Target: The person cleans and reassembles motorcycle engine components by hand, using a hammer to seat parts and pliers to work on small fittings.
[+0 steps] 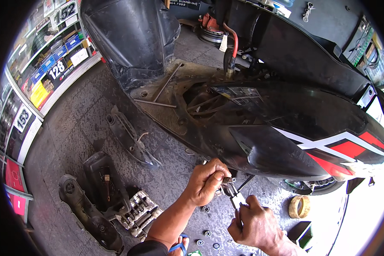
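My left hand is closed around a small metal part, most of it hidden by the fingers. Coming up from the lower right, my right hand grips a pair of pliers. Their metal jaws meet the small part beside my left thumb; a bright white patch covers the tool near its pivot. Both hands work just below the side of a black scooter with red and white stripes. Small metal rings, such as a bearing, lie on the floor below the hands.
A worn socket tray, an engine cover and a black bin with a brush lie at lower left. A tan ring sits at right. Two metal bars rest on the footboard; a glass display case stands far left.
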A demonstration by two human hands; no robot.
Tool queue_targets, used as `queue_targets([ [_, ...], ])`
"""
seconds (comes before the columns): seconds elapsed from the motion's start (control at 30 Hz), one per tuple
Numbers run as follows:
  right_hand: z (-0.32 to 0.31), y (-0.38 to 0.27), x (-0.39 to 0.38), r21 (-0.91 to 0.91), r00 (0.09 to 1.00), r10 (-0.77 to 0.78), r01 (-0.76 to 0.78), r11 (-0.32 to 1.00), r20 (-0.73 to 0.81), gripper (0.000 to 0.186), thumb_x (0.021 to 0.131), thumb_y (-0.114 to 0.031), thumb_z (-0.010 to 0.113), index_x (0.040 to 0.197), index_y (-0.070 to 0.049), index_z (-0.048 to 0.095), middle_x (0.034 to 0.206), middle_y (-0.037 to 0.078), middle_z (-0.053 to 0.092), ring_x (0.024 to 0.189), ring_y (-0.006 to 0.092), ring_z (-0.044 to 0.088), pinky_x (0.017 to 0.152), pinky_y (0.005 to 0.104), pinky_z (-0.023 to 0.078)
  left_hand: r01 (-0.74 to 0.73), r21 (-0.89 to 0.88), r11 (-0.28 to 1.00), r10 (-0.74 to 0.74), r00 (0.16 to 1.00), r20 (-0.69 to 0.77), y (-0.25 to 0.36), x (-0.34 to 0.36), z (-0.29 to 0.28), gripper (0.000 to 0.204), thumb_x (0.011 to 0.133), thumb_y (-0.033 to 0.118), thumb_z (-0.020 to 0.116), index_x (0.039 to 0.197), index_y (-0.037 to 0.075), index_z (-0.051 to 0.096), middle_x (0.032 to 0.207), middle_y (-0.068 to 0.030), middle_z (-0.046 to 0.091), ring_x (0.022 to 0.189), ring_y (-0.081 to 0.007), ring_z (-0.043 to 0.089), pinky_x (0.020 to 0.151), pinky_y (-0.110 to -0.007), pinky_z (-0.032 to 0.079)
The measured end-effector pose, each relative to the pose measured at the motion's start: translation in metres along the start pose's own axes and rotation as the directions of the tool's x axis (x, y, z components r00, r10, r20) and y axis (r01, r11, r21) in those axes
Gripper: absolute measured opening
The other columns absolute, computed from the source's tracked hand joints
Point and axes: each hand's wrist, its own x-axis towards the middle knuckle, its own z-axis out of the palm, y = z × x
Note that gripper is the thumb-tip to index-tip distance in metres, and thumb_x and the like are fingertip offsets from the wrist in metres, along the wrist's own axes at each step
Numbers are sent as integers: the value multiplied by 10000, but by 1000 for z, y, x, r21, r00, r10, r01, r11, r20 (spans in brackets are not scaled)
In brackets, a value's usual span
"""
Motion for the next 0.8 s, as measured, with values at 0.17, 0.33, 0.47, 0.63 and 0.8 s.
queue_targets([
  [0.17, -2, 2, -1, -30, 1000, -4, 5, 1000, 19, 175, 763, -146, 676, 694, 8, 630, 777, 158, 548, 455, 324, 587, 500, 430, 557, -32, 14, 999, 32, 999, -13, 6, 1, 4, 269, 1068, 219, 517, 1009, -12, 642, 925, -98, 688, 728, -122, 610, 653, -283, 487],
  [0.33, -2, 4, -1, -33, 1000, -13, 14, 999, 24, 177, 764, -161, 677, 723, 8, 646, 790, 158, 550, 456, 325, 591, 496, 426, 557, -42, 26, 999, 42, 999, 33, 7, 1, 2, 253, 1066, 199, 523, 1022, -14, 653, 942, -129, 693, 759, -173, 632, 681, -307, 503],
  [0.47, -2, 5, 0, -12, 999, -7, 8, 1000, 41, 181, 755, -172, 688, 714, 1, 650, 784, 157, 547, 457, 320, 594, 493, 415, 559, -147, 4, 989, 147, 989, 5, 4, 7, 3, 224, 1057, 152, 511, 989, -17, 640, 914, -143, 675, 750, -199, 630, 676, -321, 502],
  [0.63, -4, 5, 0, -41, 999, -33, 34, 999, 30, 184, 750, -178, 694, 699, -6, 654, 782, 157, 552, 454, 309, 593, 485, 406, 558, -229, 69, 971, 227, 973, 35, 4, 14, 2, 205, 1044, 121, 502, 953, -20, 620, 858, -138, 644, 747, -210, 630, 674, -327, 504],
  [0.8, -4, 5, 0, -46, 999, -27, 29, 999, 37, 180, 749, -178, 695, 698, -9, 656, 788, 159, 563, 452, 307, 595, 481, 408, 557, -221, 75, 972, 220, 975, 18, 5, 15, 2, 198, 1039, 115, 508, 943, -18, 619, 851, -131, 638, 736, -207, 626, 673, -327, 504],
])
